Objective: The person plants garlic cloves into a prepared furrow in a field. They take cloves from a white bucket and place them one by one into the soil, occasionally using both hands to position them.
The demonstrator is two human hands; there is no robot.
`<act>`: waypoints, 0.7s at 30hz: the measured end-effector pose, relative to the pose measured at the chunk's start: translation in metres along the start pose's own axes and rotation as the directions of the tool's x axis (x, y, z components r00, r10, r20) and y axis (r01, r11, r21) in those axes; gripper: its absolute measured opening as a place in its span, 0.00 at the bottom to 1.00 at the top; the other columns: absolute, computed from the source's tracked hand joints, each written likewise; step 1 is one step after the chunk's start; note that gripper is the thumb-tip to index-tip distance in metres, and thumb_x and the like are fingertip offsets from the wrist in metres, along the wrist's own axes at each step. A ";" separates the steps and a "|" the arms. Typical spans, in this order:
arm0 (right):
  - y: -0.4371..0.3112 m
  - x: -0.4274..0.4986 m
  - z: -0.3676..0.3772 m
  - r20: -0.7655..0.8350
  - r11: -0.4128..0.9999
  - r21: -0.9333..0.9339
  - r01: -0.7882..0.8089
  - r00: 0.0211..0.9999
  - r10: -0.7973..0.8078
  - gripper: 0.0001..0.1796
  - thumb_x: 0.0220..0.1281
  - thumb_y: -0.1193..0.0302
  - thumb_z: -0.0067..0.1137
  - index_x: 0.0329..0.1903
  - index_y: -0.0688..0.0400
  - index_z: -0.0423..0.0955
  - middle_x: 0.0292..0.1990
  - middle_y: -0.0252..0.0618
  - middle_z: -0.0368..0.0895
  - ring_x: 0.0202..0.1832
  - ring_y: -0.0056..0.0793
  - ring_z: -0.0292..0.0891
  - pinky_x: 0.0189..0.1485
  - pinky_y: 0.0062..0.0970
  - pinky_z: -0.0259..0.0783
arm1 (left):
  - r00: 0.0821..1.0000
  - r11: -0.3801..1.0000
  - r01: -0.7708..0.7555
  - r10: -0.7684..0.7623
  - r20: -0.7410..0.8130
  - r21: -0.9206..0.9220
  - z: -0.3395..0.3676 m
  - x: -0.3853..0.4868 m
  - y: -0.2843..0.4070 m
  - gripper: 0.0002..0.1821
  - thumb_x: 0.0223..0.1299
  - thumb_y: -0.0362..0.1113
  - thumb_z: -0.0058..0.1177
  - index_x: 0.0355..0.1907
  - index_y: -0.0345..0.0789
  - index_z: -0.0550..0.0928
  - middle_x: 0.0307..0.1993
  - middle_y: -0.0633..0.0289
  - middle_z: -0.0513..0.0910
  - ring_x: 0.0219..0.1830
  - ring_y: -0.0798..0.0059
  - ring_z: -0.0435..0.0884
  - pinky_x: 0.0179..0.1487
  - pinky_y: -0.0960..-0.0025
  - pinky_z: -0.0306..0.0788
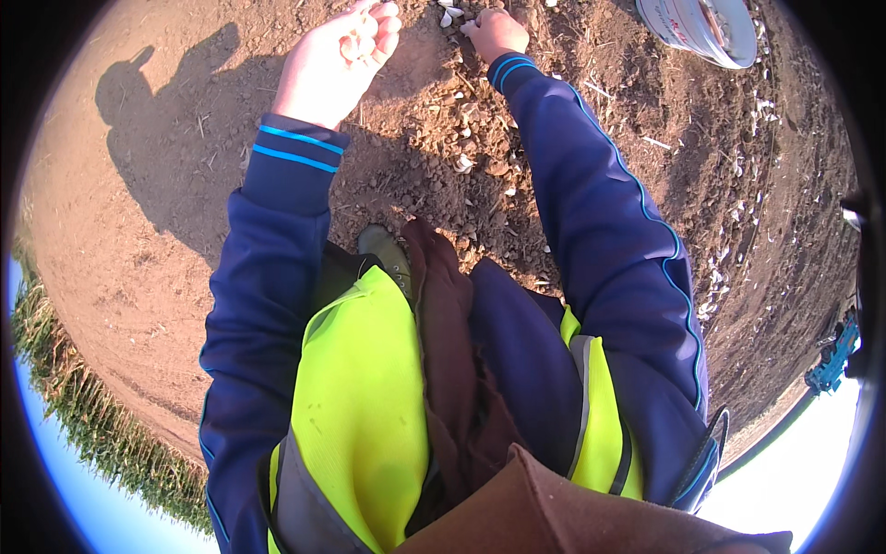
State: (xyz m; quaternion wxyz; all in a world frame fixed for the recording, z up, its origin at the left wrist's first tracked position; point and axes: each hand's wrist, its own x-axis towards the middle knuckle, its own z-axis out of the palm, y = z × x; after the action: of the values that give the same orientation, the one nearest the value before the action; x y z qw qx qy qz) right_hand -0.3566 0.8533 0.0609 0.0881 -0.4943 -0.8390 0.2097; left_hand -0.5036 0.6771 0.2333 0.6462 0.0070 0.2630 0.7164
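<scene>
My left hand is raised palm up at the top of the view, its fingers curled around several pale garlic cloves. To its right, my right hand reaches down to the loose brown soil. Its fingers are bent and partly hidden, so whether a clove sits between them is unclear. Just left of that hand, a few white cloves lie on the ground. More cloves and flakes of skin, among them a white clove, are scattered between my forearms.
A white plastic bucket with printed writing stands tilted in view at the upper right. Rows of white cloves run along the soil on the right. My green shoe is below. Far off are a blue vehicle and tall green plants.
</scene>
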 end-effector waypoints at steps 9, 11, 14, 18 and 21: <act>0.015 0.001 -0.015 0.139 0.872 0.481 -0.084 0.990 0.018 0.12 0.55 0.62 0.58 0.28 0.58 0.77 0.22 0.44 0.79 0.27 0.37 0.78 0.33 0.36 0.72 | 0.999 0.997 0.026 -0.024 -0.028 0.067 -0.009 0.012 -0.012 0.18 0.65 0.28 0.38 0.57 0.24 0.67 0.50 0.49 0.75 0.52 0.62 0.74 0.59 0.65 0.68; 0.031 0.016 -0.039 0.257 0.674 0.700 -0.238 0.964 0.074 0.11 0.51 0.66 0.65 0.30 0.61 0.79 0.20 0.34 0.78 0.23 0.23 0.74 0.28 0.27 0.70 | 0.995 0.998 0.066 -0.065 -0.072 0.009 -0.008 0.011 -0.012 0.18 0.64 0.28 0.40 0.56 0.25 0.67 0.48 0.50 0.75 0.50 0.63 0.74 0.57 0.65 0.69; 0.064 0.010 -0.068 0.260 0.785 0.612 -0.094 0.962 -0.088 0.10 0.51 0.67 0.66 0.32 0.61 0.80 0.22 0.33 0.79 0.25 0.21 0.75 0.30 0.25 0.70 | 0.992 0.996 0.070 -0.065 -0.106 0.050 -0.006 0.012 -0.012 0.18 0.63 0.27 0.42 0.55 0.26 0.68 0.46 0.52 0.76 0.48 0.64 0.74 0.55 0.66 0.70; 0.085 -0.015 -0.070 0.276 0.942 0.252 0.223 0.916 -0.291 0.11 0.54 0.61 0.60 0.35 0.54 0.82 0.31 0.43 0.83 0.35 0.38 0.80 0.40 0.34 0.73 | 0.994 0.996 0.062 -0.057 -0.088 0.066 -0.007 0.011 -0.015 0.18 0.64 0.28 0.43 0.55 0.26 0.68 0.46 0.53 0.75 0.49 0.64 0.73 0.55 0.66 0.70; 0.084 -0.024 -0.053 0.248 0.946 0.132 0.295 0.914 -0.320 0.11 0.58 0.62 0.52 0.33 0.54 0.79 0.31 0.44 0.81 0.36 0.43 0.79 0.40 0.40 0.72 | 0.989 0.997 0.059 -0.051 -0.138 0.054 -0.009 0.011 -0.017 0.15 0.64 0.30 0.43 0.51 0.27 0.71 0.43 0.52 0.77 0.46 0.62 0.76 0.53 0.65 0.71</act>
State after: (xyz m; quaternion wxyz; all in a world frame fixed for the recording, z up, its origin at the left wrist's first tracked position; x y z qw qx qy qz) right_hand -0.2594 0.8818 0.0733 0.0290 -0.3190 -0.8999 0.2958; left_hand -0.4923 0.6845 0.2155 0.6457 -0.0308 0.3275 0.6891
